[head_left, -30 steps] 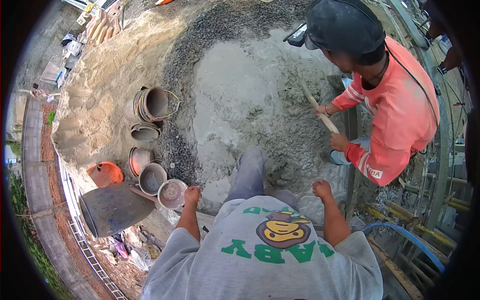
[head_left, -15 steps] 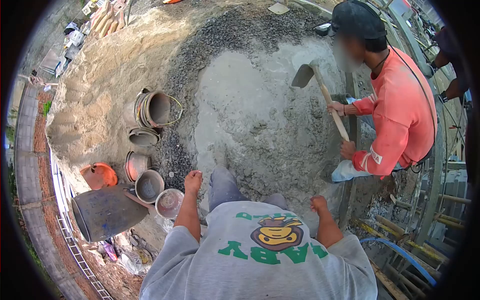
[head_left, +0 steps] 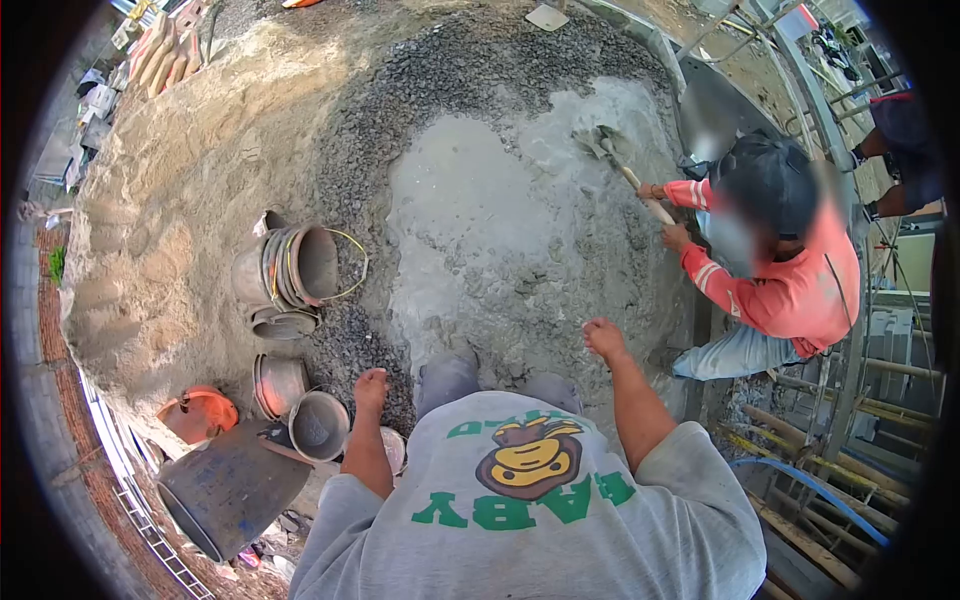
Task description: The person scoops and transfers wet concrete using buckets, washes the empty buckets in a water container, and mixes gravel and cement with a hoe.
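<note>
My left hand (head_left: 370,388) hangs beside my left leg, fingers loosely curled with nothing in them. Nearest to it are a grey bucket (head_left: 319,427) and another bucket (head_left: 392,452), partly hidden behind my forearm. My right hand (head_left: 603,338) is held out over the wet concrete mix (head_left: 470,190), its fingers also curled and holding nothing visible. My feet are sunk in or hidden by the mix. Across from me, a co-worker in a red top grips a hoe (head_left: 648,197) with both hands, its blade down in the mix.
Stacked buckets (head_left: 318,263) lie tipped on the sand (head_left: 180,200) at left. A dark drum (head_left: 235,490) and an orange basin (head_left: 197,414) are at lower left. Gravel (head_left: 440,75) rings the mix. Bamboo poles (head_left: 890,415) and another person are at right.
The co-worker has bent forward and swung the hoe from raised down into the mix. My right hand has moved forward and left; my left hand has dropped slightly back.
</note>
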`<action>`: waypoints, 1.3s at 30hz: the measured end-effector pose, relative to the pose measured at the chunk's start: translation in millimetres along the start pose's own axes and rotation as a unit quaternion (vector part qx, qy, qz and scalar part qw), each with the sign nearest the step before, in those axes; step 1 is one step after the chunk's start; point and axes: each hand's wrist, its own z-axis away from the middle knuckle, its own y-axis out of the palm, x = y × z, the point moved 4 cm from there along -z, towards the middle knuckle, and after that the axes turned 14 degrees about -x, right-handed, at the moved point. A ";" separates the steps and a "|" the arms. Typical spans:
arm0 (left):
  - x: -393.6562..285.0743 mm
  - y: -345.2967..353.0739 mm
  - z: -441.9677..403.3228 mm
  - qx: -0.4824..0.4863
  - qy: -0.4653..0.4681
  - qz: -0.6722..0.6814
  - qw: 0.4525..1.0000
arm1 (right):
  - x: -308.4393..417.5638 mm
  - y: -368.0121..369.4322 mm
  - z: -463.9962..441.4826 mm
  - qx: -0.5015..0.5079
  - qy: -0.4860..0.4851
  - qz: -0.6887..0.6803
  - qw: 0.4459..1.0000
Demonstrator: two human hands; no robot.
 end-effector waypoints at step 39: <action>-145.5 51.4 -109.4 -0.015 -0.033 0.065 0.997 | 216.8 69.9 -178.2 0.021 -0.214 0.182 0.959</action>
